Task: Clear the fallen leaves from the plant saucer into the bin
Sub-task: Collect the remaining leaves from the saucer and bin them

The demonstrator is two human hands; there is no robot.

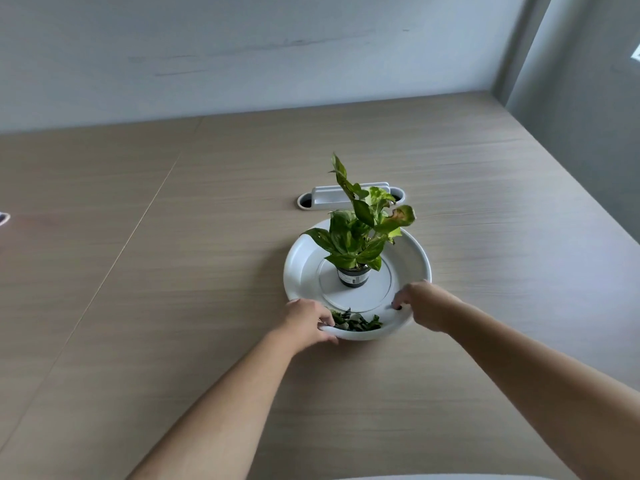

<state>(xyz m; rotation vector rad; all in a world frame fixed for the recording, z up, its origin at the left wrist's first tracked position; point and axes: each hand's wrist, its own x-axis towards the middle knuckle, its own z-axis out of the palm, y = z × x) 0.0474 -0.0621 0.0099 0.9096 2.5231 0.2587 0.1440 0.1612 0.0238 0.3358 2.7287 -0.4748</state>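
Note:
A round white plant saucer [412, 258] lies on the wooden table, with a small potted plant [360, 237] in a dark pot standing at its centre. A heap of dark green fallen leaves [356, 322] rests inside the saucer's near edge. My left hand [306, 323] grips the saucer's near-left rim, thumb over the edge beside the leaves. My right hand [424, 304] reaches over the near-right rim, its fingertips curled down into the saucer; nothing shows in them. No bin is in view.
The wooden table [173, 271] stretches wide on every side. A white cable grommet [349, 199] is set into it just behind the saucer. A grey wall runs along the far edge, and the table's right edge slants past the saucer.

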